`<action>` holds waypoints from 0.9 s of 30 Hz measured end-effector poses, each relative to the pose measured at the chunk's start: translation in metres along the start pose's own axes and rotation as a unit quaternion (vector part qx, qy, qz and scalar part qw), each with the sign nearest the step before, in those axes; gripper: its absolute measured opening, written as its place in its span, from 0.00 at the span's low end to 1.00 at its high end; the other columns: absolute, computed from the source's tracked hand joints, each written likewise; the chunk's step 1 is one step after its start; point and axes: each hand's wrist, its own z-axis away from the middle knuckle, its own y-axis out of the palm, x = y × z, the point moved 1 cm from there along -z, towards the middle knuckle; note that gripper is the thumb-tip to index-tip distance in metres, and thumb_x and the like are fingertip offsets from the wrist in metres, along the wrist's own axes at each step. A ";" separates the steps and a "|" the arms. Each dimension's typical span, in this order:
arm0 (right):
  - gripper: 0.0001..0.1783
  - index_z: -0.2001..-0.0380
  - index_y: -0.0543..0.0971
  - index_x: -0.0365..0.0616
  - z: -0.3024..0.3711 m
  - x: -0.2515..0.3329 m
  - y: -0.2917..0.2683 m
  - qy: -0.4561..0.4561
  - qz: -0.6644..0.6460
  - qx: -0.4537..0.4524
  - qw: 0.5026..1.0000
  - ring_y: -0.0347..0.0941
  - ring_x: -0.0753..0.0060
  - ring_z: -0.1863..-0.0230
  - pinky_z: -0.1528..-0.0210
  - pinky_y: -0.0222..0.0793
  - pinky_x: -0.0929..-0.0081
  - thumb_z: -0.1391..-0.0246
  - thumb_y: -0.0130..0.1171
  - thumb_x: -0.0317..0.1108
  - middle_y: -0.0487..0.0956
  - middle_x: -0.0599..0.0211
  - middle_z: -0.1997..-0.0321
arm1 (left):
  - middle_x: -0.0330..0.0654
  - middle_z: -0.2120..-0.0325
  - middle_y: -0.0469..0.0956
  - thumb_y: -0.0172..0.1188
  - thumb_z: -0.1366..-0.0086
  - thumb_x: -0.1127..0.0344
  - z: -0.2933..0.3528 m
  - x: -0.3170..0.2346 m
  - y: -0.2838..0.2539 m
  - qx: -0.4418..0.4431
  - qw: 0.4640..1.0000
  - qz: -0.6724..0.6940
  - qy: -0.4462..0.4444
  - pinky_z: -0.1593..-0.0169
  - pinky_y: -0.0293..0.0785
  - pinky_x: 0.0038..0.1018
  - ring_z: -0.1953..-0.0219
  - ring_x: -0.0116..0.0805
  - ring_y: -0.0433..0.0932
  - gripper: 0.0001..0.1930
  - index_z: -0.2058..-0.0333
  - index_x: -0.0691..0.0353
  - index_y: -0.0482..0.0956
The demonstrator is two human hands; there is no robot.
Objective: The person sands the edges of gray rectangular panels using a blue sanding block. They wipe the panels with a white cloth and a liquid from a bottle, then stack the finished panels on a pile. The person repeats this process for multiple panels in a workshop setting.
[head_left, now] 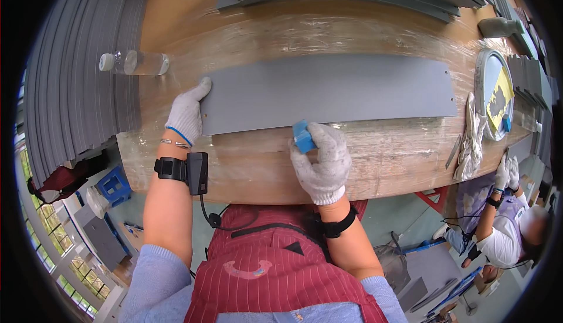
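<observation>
Fingers [318, 133] of the right hand [324, 167] pinch a blue block [304, 137] at the near edge of the grey panel [334, 88], on the table [258, 170]; the left hand [186, 109] appears to grip its left end, some fingers hidden. Step, as judged: rubbing down the panel; next move calls for even strokes, left end steadied.

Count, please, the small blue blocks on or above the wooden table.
2 visible: one blue block in the right hand, another blue block at the rim of the round lid. More may be hidden.
</observation>
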 end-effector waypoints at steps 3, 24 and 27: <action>0.27 0.53 0.77 0.40 0.002 0.002 -0.013 0.033 0.033 -0.048 0.998 0.78 0.58 0.57 0.53 0.75 0.66 0.59 0.74 0.25 0.80 0.58 0.57 | 0.46 0.59 0.82 0.59 0.30 0.58 0.006 -0.001 -0.003 0.000 1.000 0.017 0.023 0.56 0.82 0.30 0.60 0.35 0.83 0.19 0.51 0.70 0.77; 0.33 0.49 0.76 0.42 -0.045 0.174 -0.015 -0.166 -0.098 0.127 0.973 0.80 0.54 0.67 0.65 0.76 0.64 0.63 0.75 0.32 0.82 0.55 0.63 | 0.43 0.59 0.81 0.54 0.30 0.62 0.115 -0.040 0.008 0.228 0.952 0.050 0.198 0.56 0.80 0.26 0.60 0.30 0.82 0.15 0.50 0.65 0.75; 0.35 0.48 0.75 0.42 -0.046 0.179 -0.028 -0.175 -0.041 0.128 0.975 0.80 0.54 0.65 0.63 0.76 0.64 0.63 0.75 0.32 0.82 0.55 0.60 | 0.41 0.60 0.81 0.54 0.30 0.63 0.122 -0.041 0.010 0.223 0.943 0.023 0.248 0.57 0.80 0.25 0.61 0.29 0.82 0.15 0.50 0.65 0.75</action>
